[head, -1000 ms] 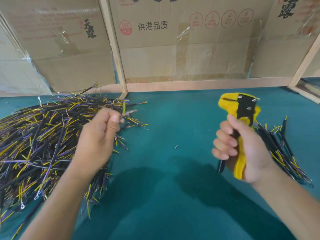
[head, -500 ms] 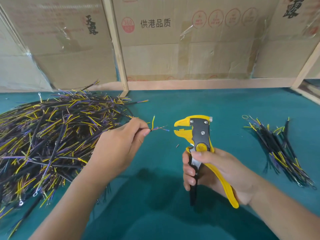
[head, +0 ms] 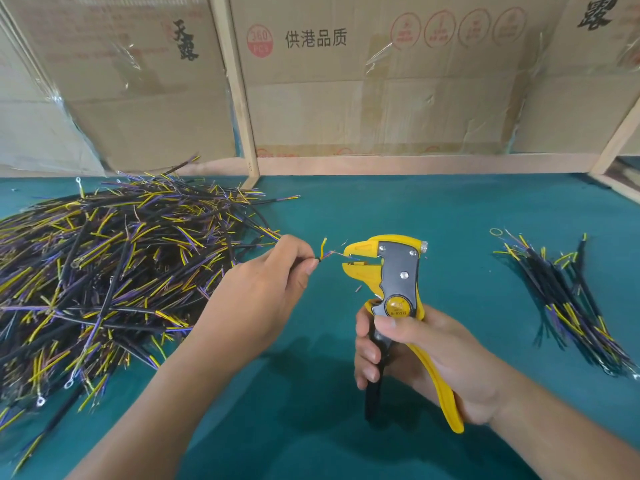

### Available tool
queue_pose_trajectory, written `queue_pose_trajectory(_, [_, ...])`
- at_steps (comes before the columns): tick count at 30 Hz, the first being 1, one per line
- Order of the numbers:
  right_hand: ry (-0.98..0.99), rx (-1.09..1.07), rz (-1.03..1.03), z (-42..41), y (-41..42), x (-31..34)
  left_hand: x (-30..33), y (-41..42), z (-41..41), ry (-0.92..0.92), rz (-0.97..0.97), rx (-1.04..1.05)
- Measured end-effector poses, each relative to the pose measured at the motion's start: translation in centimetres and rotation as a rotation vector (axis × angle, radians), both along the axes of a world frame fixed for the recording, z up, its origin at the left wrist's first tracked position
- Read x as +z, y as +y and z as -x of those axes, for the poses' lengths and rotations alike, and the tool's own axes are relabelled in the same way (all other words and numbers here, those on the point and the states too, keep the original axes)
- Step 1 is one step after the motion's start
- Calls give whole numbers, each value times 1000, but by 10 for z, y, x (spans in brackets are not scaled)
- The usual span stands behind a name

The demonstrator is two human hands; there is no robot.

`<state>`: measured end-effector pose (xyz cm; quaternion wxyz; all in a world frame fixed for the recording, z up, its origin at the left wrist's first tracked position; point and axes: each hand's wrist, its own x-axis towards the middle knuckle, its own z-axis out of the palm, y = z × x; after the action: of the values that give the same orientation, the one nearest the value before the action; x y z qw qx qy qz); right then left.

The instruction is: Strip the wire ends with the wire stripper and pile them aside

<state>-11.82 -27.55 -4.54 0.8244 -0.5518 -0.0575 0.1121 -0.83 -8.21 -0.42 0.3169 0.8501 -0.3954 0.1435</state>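
Left hand (head: 263,299) pinches one wire (head: 323,256) between thumb and forefinger, just behind where the black sheath ends. The yellow core splays up toward 12 o'clock; a thin core runs toward 3 o'clock into the mouth of the wire stripper (head: 391,271). Right hand (head: 426,355) is wrapped around both handles, thumb on the pivot disc. Handles look only partly squeezed and the jaws stand apart, tip just inside them.

Judgement: this is the feed-in step. To do it well:
- keep the core straight and square to the jaws, not angled
- seat one core only, keep the yellow one clear
- hold the pinch firm near the sheath so the wire doesn't slide on the squeeze
- one full squeeze, then release

Unstripped pile (head: 104,282) lies at 9 o'clock on the green table (head: 450,216). Small finished pile (head: 568,306) lies at 3 o'clock, well apart, so drop the wire there after.
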Motion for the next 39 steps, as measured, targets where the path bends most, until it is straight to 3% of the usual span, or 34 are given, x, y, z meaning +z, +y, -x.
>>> queue_pose_trajectory(16, [92, -92, 6, 1, 4, 3, -4, -2, 6, 58, -16, -28])
queue_pose_trajectory(26, [90, -162, 136, 4, 6, 9, -9, 1, -5, -114, -28, -118])
queue_pose_trajectory(39, [62, -158, 183, 7, 13, 8, -5, 19, -27, -158, -42, -259])
